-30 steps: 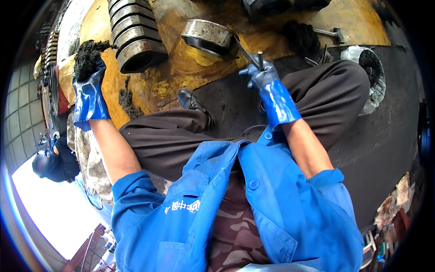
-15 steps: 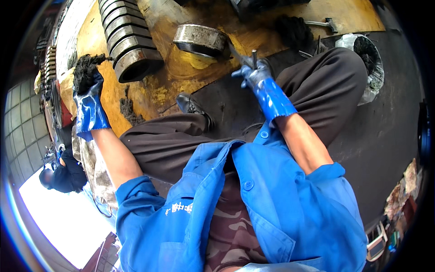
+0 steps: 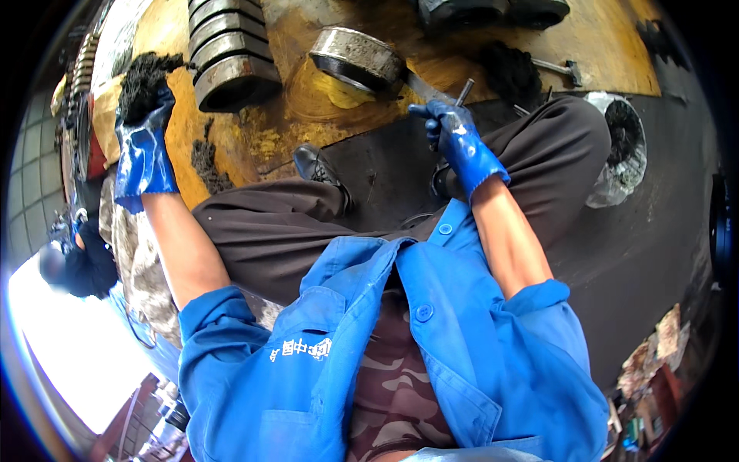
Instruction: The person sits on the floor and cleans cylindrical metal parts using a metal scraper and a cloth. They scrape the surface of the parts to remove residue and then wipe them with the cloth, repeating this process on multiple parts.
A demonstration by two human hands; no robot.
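My left hand [image 3: 146, 142], in a blue rubber glove, is closed around a clump of black stringy waste [image 3: 145, 81] at the far left. To the right, my gloved right hand [image 3: 458, 135] grips a flat-bladed metal tool [image 3: 422, 87]. Its blade reaches toward a short thick metal ring [image 3: 356, 58], and a thin rod sticks up above the fist. Whether the blade tip touches the ring cannot be made out. The ring lies tilted on the stained yellow board [image 3: 292, 127], its lower band dark.
A row of metal rings [image 3: 235, 58] lies beyond my left knee. Black waste [image 3: 508, 73] and a hammer [image 3: 556, 68] lie far right, near a plastic bag [image 3: 620, 173] with dark contents. Strands of waste [image 3: 208, 165] lie by my left knee. Another person [image 3: 85, 262] is at the left.
The whole view has shifted a little. My right hand's fingers are more curled around the tool than before. My left hand still holds the black waste.
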